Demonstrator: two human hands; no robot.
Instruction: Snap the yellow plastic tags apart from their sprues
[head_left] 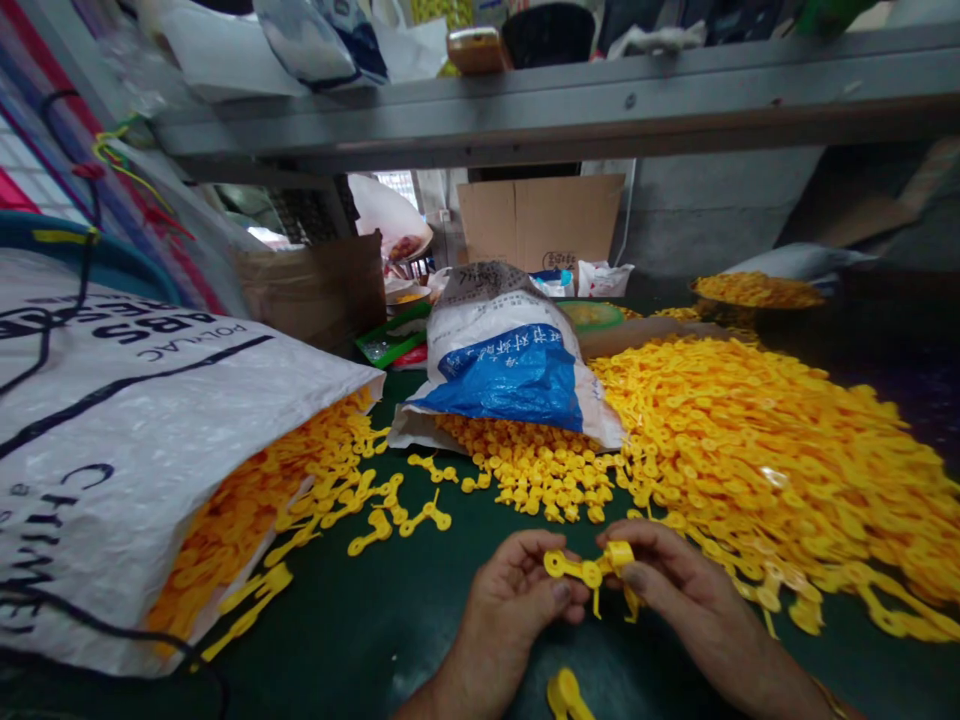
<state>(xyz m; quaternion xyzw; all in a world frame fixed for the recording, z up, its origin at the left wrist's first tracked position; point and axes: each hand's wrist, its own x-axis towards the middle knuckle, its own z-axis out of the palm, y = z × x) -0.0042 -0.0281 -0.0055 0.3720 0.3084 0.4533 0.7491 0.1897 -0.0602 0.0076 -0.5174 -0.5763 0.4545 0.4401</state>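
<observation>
My left hand (pixel 517 590) and my right hand (pixel 675 580) pinch a small moulded yellow plastic piece (pixel 581 568) between their fingertips, just above the dark green work table (pixel 375 640). The piece has a ring at one end and thin strands hanging below it. A loose yellow piece (pixel 568 695) lies close below my hands. To the right, a large heap of similar yellow pieces (pixel 757 450) reaches almost to my right hand. A smaller heap (pixel 532 470) lies ahead, and scattered pieces (pixel 390 510) sit to the left.
A white printed woven sack (pixel 150 440) lies at the left, spilling yellow pieces. A white and blue sack (pixel 502 370) lies at the table's centre. A bowl of yellow pieces (pixel 757 290) stands behind the heap, below a grey metal shelf rail (pixel 525 110) and before a cardboard sheet (pixel 540 220).
</observation>
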